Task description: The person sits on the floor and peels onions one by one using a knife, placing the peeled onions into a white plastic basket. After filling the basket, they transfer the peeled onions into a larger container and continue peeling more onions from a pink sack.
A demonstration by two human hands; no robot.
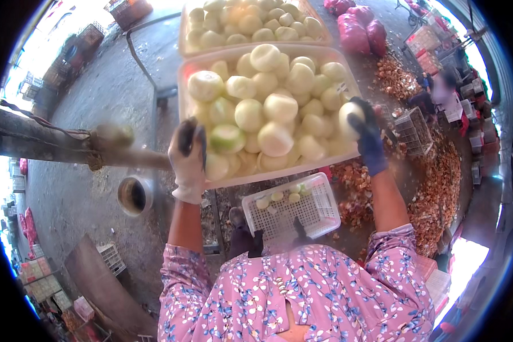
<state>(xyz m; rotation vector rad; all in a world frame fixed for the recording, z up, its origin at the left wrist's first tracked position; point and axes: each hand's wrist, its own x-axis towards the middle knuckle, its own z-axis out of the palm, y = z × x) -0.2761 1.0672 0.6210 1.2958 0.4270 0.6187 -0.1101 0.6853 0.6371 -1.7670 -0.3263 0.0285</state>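
Note:
A pale plastic crate (256,174) stands before me, heaped with peeled onions (280,107). My left hand (188,160), in a white glove with dark fingertips, grips the crate's left rim near its front corner. At the right side of the crate, my right hand (368,132) wears a dark blue glove and holds a peeled onion (349,119) near the rim. One onion in the heap (227,138) is plainly greener than the others around it. Below sits a white perforated basket (278,224) with several small onions (294,197) at its far end.
Behind the crate stands another crate of peeled onions (250,25). A horizontal pole (128,157) comes in from the left above a round container (134,195). Onion skins (436,192) litter the floor at right, near a wire-like crate (414,130), red sacks (359,32) and another person (444,92).

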